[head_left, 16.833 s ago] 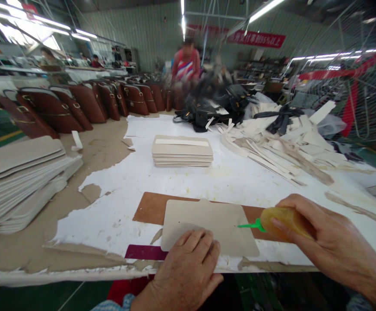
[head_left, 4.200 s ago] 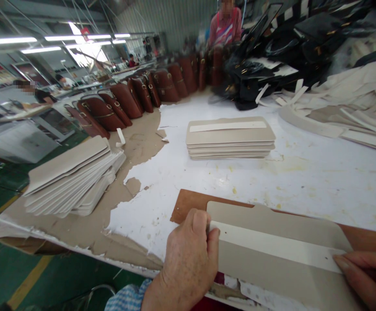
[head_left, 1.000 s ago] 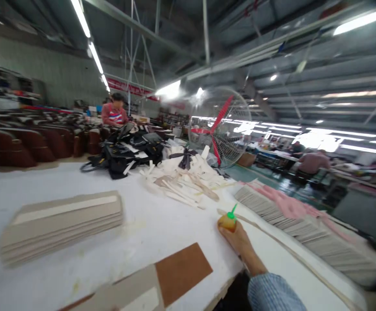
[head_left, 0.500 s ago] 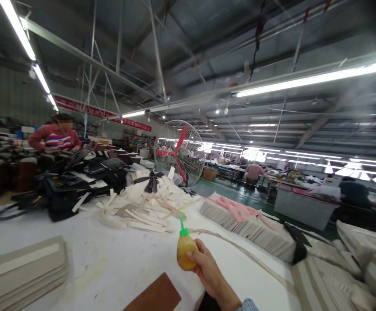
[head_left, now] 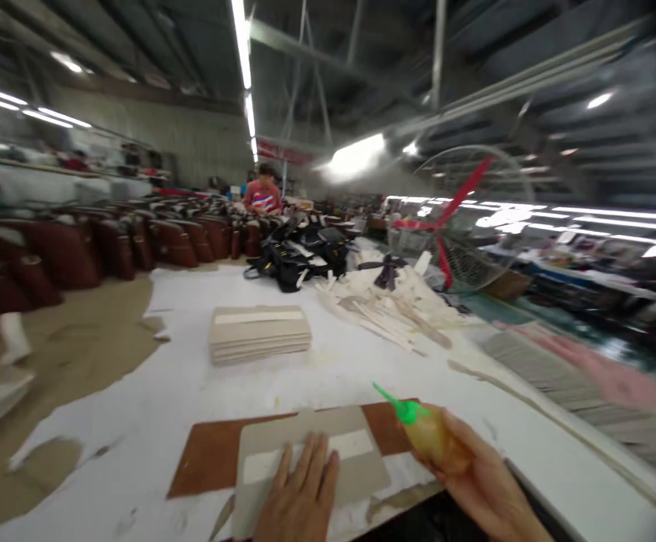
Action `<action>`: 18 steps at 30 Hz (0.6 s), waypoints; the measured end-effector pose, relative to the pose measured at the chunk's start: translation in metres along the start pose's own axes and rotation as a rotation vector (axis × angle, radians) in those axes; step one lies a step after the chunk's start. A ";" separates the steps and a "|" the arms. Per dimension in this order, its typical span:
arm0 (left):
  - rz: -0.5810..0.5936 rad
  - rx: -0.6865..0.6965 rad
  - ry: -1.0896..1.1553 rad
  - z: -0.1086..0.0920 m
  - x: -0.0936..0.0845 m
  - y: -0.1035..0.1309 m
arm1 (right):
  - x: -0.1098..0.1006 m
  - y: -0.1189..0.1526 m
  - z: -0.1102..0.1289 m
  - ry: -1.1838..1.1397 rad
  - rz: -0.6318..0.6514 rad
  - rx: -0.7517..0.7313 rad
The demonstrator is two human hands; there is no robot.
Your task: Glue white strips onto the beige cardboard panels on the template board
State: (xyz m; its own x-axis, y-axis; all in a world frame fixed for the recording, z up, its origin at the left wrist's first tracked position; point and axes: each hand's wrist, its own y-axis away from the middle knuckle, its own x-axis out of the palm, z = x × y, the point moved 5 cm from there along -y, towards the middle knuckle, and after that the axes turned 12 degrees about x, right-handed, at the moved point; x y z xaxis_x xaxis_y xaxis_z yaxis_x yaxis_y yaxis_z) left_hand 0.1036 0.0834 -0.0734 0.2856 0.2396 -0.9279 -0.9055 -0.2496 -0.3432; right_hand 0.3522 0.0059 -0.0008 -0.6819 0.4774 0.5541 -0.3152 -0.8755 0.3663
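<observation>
My right hand grips a yellow squeeze bottle with a green nozzle pointing up and left. My left hand lies flat, fingers slightly apart, on a beige panel that has a pale strip across it. Under the panel is a brown piece, showing on both sides of it. Beyond them on the white table sits a stack of beige panels, the top one with a pale strip.
Pale scrap strips and black bags lie farther back. Brown bags stand in rows at the left. A red-bladed fan is behind the table. Grey stacked pieces lie at the right. A person stands in the distance.
The view has swung left and down. My left hand has come into view, resting on the beige panel over the brown piece. The bottle, still in my right hand, now tilts left.
</observation>
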 end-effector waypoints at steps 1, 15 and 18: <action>0.064 0.009 0.122 -0.004 0.002 0.001 | -0.001 0.000 0.000 0.003 -0.006 0.038; 0.078 0.011 0.193 -0.014 -0.041 -0.008 | 0.036 -0.027 -0.013 0.526 0.058 0.223; 0.000 0.004 0.026 -0.016 -0.037 -0.009 | 0.052 -0.027 -0.012 0.586 0.028 0.160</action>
State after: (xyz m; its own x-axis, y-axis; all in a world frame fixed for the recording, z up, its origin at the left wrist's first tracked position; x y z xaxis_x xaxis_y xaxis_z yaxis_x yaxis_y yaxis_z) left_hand 0.1067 0.0617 -0.0379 0.2935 0.2152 -0.9314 -0.9066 -0.2462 -0.3426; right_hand 0.3175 0.0540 0.0095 -0.9529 0.2933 0.0778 -0.2194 -0.8431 0.4909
